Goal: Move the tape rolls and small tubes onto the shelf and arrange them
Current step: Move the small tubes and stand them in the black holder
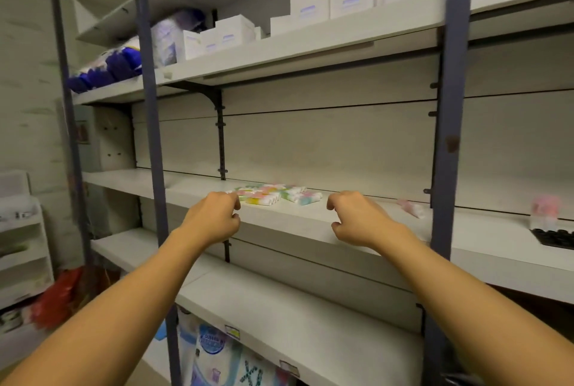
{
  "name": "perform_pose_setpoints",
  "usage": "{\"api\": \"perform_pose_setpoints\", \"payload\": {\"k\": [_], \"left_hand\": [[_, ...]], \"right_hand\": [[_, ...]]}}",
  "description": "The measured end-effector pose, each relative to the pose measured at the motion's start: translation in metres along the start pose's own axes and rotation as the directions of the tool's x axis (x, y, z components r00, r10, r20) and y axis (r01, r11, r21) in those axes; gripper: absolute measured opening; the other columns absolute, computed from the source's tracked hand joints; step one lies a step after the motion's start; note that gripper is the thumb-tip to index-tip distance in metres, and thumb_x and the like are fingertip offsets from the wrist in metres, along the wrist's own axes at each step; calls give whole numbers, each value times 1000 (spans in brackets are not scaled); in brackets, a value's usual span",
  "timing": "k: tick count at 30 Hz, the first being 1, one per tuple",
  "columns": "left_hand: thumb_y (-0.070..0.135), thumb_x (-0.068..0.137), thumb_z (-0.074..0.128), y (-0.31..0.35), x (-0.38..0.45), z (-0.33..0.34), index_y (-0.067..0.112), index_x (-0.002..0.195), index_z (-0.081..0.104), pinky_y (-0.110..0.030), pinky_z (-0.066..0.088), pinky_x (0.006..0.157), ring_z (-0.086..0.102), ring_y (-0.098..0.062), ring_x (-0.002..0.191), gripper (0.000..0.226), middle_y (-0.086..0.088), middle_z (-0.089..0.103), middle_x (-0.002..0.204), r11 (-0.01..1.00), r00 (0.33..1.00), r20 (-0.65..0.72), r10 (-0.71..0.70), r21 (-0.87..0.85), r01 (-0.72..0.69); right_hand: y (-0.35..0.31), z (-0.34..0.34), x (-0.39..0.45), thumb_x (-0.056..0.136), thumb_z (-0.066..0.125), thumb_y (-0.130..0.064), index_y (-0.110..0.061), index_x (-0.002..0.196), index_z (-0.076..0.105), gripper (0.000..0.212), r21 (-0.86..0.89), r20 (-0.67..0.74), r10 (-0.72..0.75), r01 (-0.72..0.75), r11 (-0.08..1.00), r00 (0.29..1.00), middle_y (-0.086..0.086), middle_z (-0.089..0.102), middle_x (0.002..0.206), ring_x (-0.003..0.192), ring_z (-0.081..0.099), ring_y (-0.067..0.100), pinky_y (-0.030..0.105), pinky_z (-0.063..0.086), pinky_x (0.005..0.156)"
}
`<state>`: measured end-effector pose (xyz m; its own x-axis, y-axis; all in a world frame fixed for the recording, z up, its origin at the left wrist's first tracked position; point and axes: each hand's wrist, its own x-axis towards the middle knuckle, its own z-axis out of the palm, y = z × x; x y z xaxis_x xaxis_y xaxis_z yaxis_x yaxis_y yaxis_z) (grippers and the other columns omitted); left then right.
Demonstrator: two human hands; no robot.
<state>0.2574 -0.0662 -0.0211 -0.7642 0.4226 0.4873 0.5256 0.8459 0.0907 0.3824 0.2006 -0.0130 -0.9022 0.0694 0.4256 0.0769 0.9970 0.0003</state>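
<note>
Several small pastel tubes (273,194) lie in a cluster on the white middle shelf (295,221). One more pink tube (411,207) lies alone further right, beside the blue upright. My left hand (214,218) hovers at the cluster's left edge with fingers curled, its fingertips close to the nearest tubes. My right hand (357,219) hangs over the shelf just right of the cluster, fingers curled and holding nothing. A pink, blurred stack (545,207) stands at the far right; whether it is tape rolls I cannot tell.
Blue steel uprights (152,137) (450,124) frame the bay. White boxes (310,2) and blue packets (108,67) fill the shelf above. A black tray (554,238) sits at the far right. Packaged goods (211,351) hang below.
</note>
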Motion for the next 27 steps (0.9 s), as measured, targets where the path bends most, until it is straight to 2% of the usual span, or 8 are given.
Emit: {"api": "perform_pose_setpoints", "payload": {"k": [6,13,18,23,27], "left_hand": [[21,96,57,-48,30,29,18,122,61,-37,58,87,61,-17,96,27,-3,65,113,995,1000,16,-12,-102,14],[18,95,59,-101,95,58,18,108,67,-36,59,83,63,-12,87,15,1,68,100,983,1000,2,-27,-183,27],[20,96,61,-128,150,78,19,112,67,-28,56,84,61,-9,91,17,3,66,104,983,1000,-3,-8,-183,8],[20,95,64,-146,195,95,20,115,67,-27,55,87,61,-9,93,20,3,67,107,984,999,31,39,-173,-33],[21,93,67,-148,221,105,18,116,67,-20,50,81,61,-8,92,23,5,66,105,976,992,36,122,-186,-113]], "right_hand": [[-18,25,43,83,55,-16,-17,118,57,35,0,-3,4,-4,1000,1000,5,59,114,99,59,27,42,55,80],[-31,49,112,85,59,-16,-17,122,59,37,30,-100,-30,33,999,995,4,62,112,97,60,25,42,56,80],[-39,64,172,86,60,-17,-19,121,59,35,84,-125,-31,41,996,992,4,62,116,102,60,26,44,55,82],[-42,75,220,88,61,-16,-18,125,59,37,105,-126,-65,79,991,990,3,61,121,105,60,22,42,55,86],[-41,87,240,89,61,-15,-18,123,60,35,113,-114,-58,70,991,992,2,61,121,105,59,20,41,54,87]]}}
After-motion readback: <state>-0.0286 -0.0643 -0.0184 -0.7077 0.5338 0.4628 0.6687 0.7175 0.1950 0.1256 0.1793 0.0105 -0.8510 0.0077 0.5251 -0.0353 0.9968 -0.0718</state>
